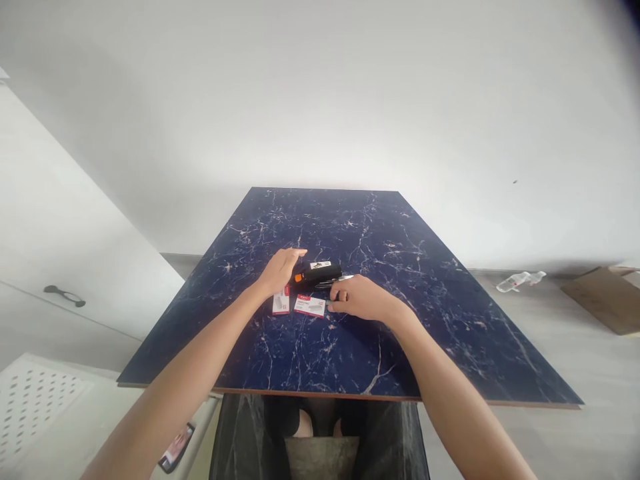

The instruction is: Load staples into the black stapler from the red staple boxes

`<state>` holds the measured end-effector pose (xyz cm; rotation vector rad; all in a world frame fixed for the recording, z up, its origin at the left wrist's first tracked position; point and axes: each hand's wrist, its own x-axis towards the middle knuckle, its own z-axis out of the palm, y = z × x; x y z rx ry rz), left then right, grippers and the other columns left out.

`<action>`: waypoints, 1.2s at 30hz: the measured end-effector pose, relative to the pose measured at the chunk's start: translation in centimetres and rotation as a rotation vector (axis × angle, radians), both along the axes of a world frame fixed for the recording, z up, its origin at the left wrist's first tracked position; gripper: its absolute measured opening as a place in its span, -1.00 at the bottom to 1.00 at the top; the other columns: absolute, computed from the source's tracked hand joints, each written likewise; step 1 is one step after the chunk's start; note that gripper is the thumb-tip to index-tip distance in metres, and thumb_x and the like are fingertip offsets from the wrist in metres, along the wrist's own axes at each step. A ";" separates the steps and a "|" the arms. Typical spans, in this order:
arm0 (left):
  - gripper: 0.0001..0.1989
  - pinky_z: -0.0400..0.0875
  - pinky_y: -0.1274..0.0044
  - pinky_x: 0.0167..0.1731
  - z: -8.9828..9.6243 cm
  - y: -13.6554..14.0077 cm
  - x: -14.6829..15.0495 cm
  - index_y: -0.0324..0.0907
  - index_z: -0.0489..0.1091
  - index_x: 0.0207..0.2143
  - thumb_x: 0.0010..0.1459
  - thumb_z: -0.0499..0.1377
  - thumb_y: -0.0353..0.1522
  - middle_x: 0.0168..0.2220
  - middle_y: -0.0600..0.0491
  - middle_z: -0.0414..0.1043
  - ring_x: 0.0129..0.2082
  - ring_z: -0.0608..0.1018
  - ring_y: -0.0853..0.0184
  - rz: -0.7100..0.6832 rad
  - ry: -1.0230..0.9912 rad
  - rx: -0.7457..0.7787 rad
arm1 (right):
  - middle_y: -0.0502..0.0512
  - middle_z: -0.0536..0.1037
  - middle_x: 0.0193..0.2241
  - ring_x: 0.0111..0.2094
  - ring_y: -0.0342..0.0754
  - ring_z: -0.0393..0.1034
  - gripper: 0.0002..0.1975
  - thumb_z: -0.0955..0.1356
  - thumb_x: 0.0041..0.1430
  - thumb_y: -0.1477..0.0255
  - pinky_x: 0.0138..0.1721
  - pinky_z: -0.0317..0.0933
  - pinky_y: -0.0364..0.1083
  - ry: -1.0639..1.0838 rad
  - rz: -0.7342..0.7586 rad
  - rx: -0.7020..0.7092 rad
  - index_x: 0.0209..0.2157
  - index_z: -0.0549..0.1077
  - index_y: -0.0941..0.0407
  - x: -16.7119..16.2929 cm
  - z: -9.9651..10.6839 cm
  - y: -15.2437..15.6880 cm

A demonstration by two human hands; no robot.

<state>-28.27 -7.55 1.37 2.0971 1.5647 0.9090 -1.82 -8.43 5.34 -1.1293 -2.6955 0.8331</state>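
Note:
My left hand point(281, 270) lies on its edge at the left of a small group of things, fingers stretched out and holding nothing. My right hand point(359, 297) rests at the right of the group, fingers bent and thumb apart from them. Between the hands lies a black object with an orange end point(319, 275); its kind is unclear. Slender silver and dark items point(330, 282) reach under the right fingers. Nearer me are a red and white box point(310, 305) by my right thumb and a similar box point(281, 303) beside my left wrist. Behind sits a small white labelled piece point(320, 265).
The dark blue marbled table point(350, 353) stands against a white wall. A cardboard box point(603, 300) and a clear plastic bottle point(520, 281) are on the floor at right. A phone point(177, 448) lies at lower left, below a cabinet handle point(65, 295).

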 end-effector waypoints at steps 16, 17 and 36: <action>-0.51 0.34 0.20 0.06 1.6 -0.7 -0.1 -0.08 0.43 0.14 0.33 0.03 -0.04 0.11 -0.08 0.46 0.08 0.46 0.07 -0.272 0.264 0.094 | 0.10 0.60 -0.29 -0.38 -0.08 0.45 -0.69 0.24 0.34 0.19 -0.28 0.34 -0.08 0.414 -0.357 -0.134 -0.17 0.48 0.10 4.2 -0.8 3.6; -0.50 0.35 0.21 0.05 1.6 -0.7 -0.1 -0.07 0.43 0.13 0.28 0.09 -0.03 0.11 -0.09 0.46 0.08 0.46 0.06 -0.275 0.275 0.108 | 0.09 0.59 -0.31 -0.40 -0.09 0.43 -0.69 0.24 0.34 0.21 -0.29 0.34 -0.08 0.397 -0.379 -0.108 -0.14 0.50 0.10 4.3 -1.2 3.8; -0.57 0.46 0.25 -0.08 2.2 -0.7 -0.2 -0.02 0.53 0.01 0.15 0.27 -0.06 -0.06 -0.05 0.55 -0.10 0.55 0.11 -0.166 0.219 0.039 | 0.03 0.63 -0.08 -0.15 0.06 0.52 -0.71 0.36 0.23 0.19 -0.06 0.36 0.02 0.245 -0.306 0.067 -0.11 0.62 -0.03 3.2 -1.1 3.0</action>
